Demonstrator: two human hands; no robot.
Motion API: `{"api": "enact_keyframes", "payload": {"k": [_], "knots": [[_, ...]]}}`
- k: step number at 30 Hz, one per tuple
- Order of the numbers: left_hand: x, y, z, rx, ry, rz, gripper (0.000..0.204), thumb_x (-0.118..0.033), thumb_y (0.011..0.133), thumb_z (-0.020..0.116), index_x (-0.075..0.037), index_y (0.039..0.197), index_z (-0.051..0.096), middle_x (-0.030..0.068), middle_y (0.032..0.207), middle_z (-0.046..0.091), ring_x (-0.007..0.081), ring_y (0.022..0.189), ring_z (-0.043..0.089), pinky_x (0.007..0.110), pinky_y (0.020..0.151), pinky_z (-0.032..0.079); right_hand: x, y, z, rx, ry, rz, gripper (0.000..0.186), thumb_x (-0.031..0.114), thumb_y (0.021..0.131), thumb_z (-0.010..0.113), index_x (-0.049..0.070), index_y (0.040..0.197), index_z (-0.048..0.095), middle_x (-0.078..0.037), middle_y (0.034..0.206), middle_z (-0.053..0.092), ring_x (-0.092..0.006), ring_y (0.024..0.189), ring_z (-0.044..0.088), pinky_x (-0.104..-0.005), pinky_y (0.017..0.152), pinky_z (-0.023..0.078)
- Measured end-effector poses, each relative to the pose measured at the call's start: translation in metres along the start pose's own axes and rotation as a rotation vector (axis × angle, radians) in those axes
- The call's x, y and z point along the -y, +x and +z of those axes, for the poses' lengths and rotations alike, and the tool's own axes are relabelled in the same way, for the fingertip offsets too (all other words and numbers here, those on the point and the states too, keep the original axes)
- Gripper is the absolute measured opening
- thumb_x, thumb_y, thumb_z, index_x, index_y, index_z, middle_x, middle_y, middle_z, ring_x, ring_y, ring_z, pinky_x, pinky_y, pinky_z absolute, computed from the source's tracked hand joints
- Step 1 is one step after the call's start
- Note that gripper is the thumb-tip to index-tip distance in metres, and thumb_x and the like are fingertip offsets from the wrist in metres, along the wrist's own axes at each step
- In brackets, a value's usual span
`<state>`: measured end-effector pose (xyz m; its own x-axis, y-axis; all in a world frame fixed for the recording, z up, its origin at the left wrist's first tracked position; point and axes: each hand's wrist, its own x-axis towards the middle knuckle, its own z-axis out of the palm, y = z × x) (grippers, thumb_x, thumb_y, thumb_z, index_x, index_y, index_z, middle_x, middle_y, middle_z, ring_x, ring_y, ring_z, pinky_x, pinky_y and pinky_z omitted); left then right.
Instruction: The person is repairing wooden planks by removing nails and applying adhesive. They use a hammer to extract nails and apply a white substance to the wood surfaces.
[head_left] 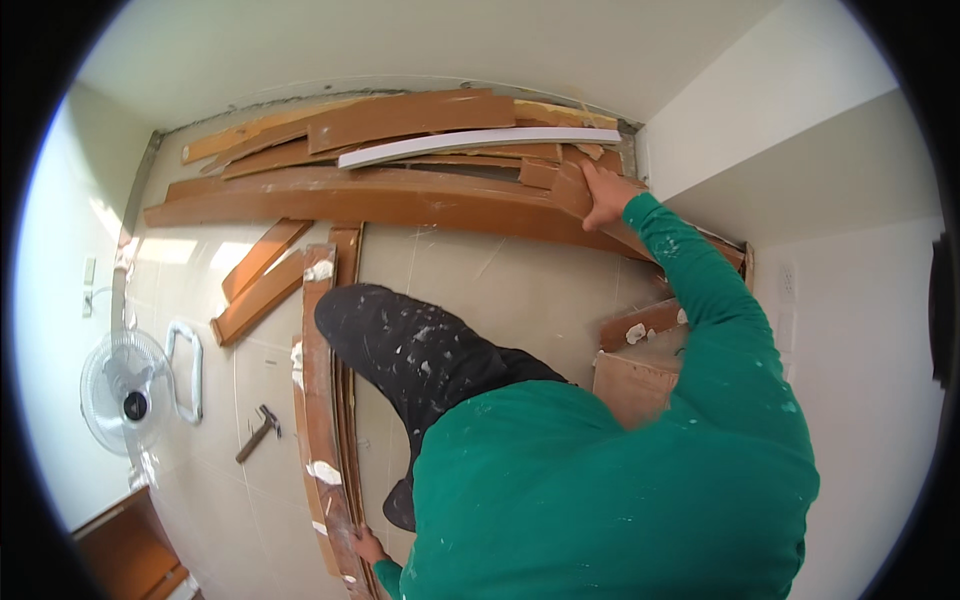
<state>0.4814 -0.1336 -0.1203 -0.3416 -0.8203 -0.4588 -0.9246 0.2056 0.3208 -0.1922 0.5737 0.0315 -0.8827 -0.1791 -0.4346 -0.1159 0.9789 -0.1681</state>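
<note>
My right hand [607,194] reaches forward to the heap by the far wall. Its fingers and thumb are closed around a short brown wooden board [571,190] that lies across a long brown board [380,197]. Down at the lower edge, my left hand [370,546] is against the side of a long brown wooden plank [318,400] with white plaster patches. That plank lies lengthwise with other strips on the floor. The left fingertips are partly hidden at the wood's edge, and the hand appears closed on it.
A white strip [480,143] lies on the heap. Two shorter boards [262,290] rest left of my knee. Further left are a hammer [258,434], a white tubular frame [186,372] and a fan [128,392]. Plastered wood pieces [640,325] lie under my right arm.
</note>
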Motion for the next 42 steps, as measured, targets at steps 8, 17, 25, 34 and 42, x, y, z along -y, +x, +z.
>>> {"api": "enact_keyframes", "payload": {"k": [8,17,25,34,42], "knots": [[-0.113,-0.006,-0.006,-0.055,-0.878,0.191,0.047,-0.017,0.107,0.06,0.004,0.148,0.051,0.0166,0.143,0.061,0.0248,0.128,0.061,0.033,0.106,0.051,0.202,-0.073,-0.233,-0.1,0.48,-0.906,0.109,0.028,0.064,0.092,0.006,0.153,0.034,-0.016,0.135,0.054,-0.0308,0.12,0.057,-0.042,0.105,0.049],[-0.237,-0.059,0.043,-0.089,-0.985,0.404,0.045,-0.012,0.103,0.067,0.006,0.142,0.056,0.0138,0.13,0.069,0.023,0.119,0.067,0.035,0.103,0.053,0.236,-0.112,-0.319,-0.195,1.032,-1.578,0.122,0.049,0.056,0.094,0.01,0.154,0.033,-0.007,0.121,0.049,-0.0245,0.119,0.053,-0.0551,0.117,0.041],[-0.318,-0.097,0.037,0.186,-1.003,0.519,0.043,-0.025,0.107,0.063,0.003,0.14,0.06,0.0174,0.131,0.07,0.0221,0.118,0.069,0.034,0.101,0.054,0.299,-0.091,-0.244,-0.072,1.698,-1.486,0.094,0.027,0.068,0.087,0.012,0.146,0.037,-0.008,0.119,0.049,-0.0267,0.121,0.052,-0.0696,0.126,0.026],[-0.386,-0.106,0.014,0.634,-1.911,0.48,0.104,-0.083,0.097,0.033,0.002,0.157,0.032,0.0282,0.155,0.046,0.0385,0.14,0.051,0.051,0.117,0.042,0.308,-0.052,-0.133,0.159,2.133,-1.233,0.072,0.017,0.074,0.082,0.014,0.139,0.05,-0.01,0.121,0.057,-0.029,0.122,0.057,-0.07,0.126,0.024],[-0.297,-0.12,-0.047,-0.335,-2.253,0.395,0.089,-0.075,0.102,0.032,0.001,0.147,0.044,0.0262,0.135,0.061,0.041,0.129,0.058,0.056,0.115,0.044,0.396,-0.073,-0.023,0.7,1.93,-1.058,0.081,0.017,0.075,0.082,0.014,0.147,0.046,-0.016,0.154,0.048,-0.0386,0.149,0.04,-0.062,0.128,0.025]]}}
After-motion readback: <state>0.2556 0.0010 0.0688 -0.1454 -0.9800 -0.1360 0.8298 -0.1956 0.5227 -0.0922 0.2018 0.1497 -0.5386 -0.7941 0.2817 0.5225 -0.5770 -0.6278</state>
